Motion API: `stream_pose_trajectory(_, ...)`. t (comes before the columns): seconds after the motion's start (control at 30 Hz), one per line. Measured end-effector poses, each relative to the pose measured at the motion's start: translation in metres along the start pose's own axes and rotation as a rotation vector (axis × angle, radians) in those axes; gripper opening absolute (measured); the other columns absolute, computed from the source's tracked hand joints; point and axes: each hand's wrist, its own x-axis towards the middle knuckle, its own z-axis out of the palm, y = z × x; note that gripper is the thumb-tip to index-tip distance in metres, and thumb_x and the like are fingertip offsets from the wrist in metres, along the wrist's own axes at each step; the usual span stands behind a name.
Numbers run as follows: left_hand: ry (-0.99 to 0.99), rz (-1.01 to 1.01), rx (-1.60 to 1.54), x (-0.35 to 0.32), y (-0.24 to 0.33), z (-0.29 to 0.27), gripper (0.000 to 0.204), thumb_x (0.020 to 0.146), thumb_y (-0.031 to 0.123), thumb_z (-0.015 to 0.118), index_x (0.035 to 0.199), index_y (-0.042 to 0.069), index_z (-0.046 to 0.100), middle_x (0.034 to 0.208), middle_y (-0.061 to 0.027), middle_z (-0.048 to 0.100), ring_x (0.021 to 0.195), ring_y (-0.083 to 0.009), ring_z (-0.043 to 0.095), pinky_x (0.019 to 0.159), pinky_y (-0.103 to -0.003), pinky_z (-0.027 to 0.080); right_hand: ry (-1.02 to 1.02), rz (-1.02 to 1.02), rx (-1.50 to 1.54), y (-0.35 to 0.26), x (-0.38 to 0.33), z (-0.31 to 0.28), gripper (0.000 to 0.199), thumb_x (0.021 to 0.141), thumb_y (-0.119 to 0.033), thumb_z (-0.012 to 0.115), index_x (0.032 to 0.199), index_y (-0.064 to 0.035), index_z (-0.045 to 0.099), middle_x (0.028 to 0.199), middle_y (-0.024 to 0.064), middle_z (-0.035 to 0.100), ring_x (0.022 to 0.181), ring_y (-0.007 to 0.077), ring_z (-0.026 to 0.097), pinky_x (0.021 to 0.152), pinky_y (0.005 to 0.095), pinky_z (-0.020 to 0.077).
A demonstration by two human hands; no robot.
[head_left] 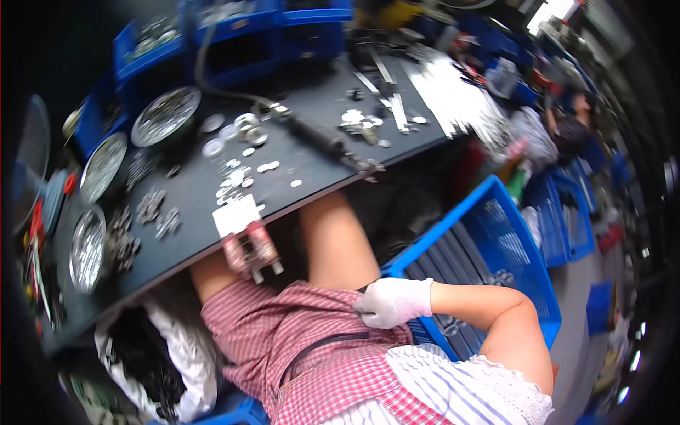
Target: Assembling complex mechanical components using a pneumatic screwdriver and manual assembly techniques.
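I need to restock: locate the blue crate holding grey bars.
The blue crate is right of centre in the head view, near the gloved right hand.

Long grey bars (pixel 457 256) lie side by side in a blue crate (pixel 448 224).

The right white-gloved fingers (pixel 366 307) lie over red-checked clothing (pixel 340 375), near a blue crate (pixel 511 230)
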Motion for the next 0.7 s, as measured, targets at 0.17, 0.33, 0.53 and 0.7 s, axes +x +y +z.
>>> stream_pose_trajectory(0.17,-1.024,-0.015,-0.55,0.017,0.085,0.081,0.073,0.1,0.056,0.028,0.074,-0.003,0.063,0.069,-0.01,0.062,0.062,-0.0206,0.058,0.059,-0.03,0.046,-0.674,0.119,0.383,0.041,-0.074,0.097,0.05,0.082,-0.029,0.067,0.122,0.0,0.062,0.125,0.019,0.063,0.113,0.0297,0.06,0.096,0.0397,0.0457)
stream_pose_trajectory(0.33,-1.245,0.056,-0.739,0.009,0.125,0.158,0.067,0.099,0.054,0.032,0.079,-0.002,0.062,0.075,-0.0103,0.062,0.068,-0.0207,0.058,0.063,-0.031,0.046,-0.712,0.622,1.286,0.099,-0.14,0.448,0.043,0.093,-0.021,0.057,0.129,0.0012,0.057,0.132,0.0106,0.06,0.113,0.0239,0.06,0.098,0.0401,0.0452)
stream_pose_trajectory(0.53,-1.403,0.131,-0.796,-0.001,0.156,0.195,0.06,0.098,0.051,0.036,0.085,-0.002,0.062,0.082,-0.0107,0.062,0.074,-0.0208,0.058,0.068,-0.031,0.046,-0.548,0.867,1.124,0.064,-0.14,0.341,0.047,0.089,-0.03,0.057,0.125,0.0004,0.06,0.121,0.0132,0.066,0.104,0.0273,0.064,0.09,0.0423,0.0485)
stream_pose_trajectory(0.7,-1.506,0.18,-0.923,-0.022,0.186,0.237,0.055,0.097,0.048,0.04,0.09,-0.002,0.061,0.088,-0.011,0.062,0.079,-0.0209,0.058,0.072,-0.032,0.046,-0.532,0.808,1.003,0.077,-0.136,0.332,0.046,0.089,-0.031,0.056,0.122,0.0005,0.062,0.117,0.0146,0.067,0.102,0.0286,0.064,0.089,0.0423,0.049)
